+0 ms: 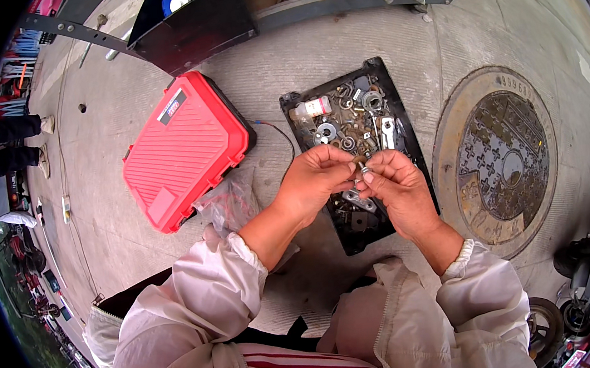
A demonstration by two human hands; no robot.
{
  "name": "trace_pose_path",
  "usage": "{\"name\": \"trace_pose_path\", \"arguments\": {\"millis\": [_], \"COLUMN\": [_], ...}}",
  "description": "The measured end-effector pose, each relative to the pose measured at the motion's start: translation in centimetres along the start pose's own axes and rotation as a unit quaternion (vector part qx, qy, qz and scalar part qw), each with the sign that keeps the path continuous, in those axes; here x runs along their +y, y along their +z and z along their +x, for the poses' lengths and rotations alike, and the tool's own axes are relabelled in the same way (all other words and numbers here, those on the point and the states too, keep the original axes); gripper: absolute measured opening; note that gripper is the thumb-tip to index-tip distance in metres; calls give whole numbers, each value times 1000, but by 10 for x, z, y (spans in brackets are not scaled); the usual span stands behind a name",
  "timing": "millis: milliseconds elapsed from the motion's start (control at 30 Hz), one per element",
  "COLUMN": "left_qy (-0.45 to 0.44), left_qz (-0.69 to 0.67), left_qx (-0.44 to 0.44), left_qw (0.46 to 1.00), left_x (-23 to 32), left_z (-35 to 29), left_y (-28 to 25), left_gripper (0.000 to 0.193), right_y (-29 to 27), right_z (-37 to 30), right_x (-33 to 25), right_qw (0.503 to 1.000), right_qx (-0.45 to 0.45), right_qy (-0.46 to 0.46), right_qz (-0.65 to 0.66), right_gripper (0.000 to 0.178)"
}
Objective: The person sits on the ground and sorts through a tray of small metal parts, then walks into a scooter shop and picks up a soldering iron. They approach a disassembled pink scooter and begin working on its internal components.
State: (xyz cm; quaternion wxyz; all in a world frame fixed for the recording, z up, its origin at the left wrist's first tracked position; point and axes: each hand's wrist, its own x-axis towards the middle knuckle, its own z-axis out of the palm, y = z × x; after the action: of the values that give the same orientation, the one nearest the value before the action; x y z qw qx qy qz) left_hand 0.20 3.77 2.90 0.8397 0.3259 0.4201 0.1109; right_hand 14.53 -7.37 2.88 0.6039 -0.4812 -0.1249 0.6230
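Note:
My left hand and my right hand meet above a black tray on the pavement. Between their fingertips they pinch a small metal bolt with a nut. The tray holds several washers, nuts, brackets and a small white bottle. My hands cover the tray's lower middle part. Both arms wear white sleeves pushed up at the wrists.
A shut red plastic case lies left of the tray, with a clear plastic bag at its corner. A round iron manhole cover sits to the right. A black box and metal frame stand at the top. Scooter parts show lower right.

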Motion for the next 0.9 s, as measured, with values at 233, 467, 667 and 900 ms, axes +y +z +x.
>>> {"name": "trace_pose_path", "arguments": {"millis": [233, 467, 667, 900], "left_qy": [17, 31, -18, -23], "left_qz": [65, 19, -207, -319], "left_qx": [-38, -114, -155, -214], "left_qw": [997, 993, 966, 923], "left_x": [1, 1, -1, 8], "left_z": [-1, 2, 4, -1], "left_y": [-5, -12, -28, -46], "left_gripper": [11, 16, 19, 20], "right_y": [3, 5, 16, 17], "right_z": [4, 6, 0, -6], "right_x": [-1, -6, -5, 0], "right_qw": [999, 991, 993, 993], "right_qx": [24, 52, -8, 36], "right_qy": [19, 42, -20, 3], "right_qz": [-41, -114, -117, -108], "right_gripper": [12, 20, 20, 15]}}
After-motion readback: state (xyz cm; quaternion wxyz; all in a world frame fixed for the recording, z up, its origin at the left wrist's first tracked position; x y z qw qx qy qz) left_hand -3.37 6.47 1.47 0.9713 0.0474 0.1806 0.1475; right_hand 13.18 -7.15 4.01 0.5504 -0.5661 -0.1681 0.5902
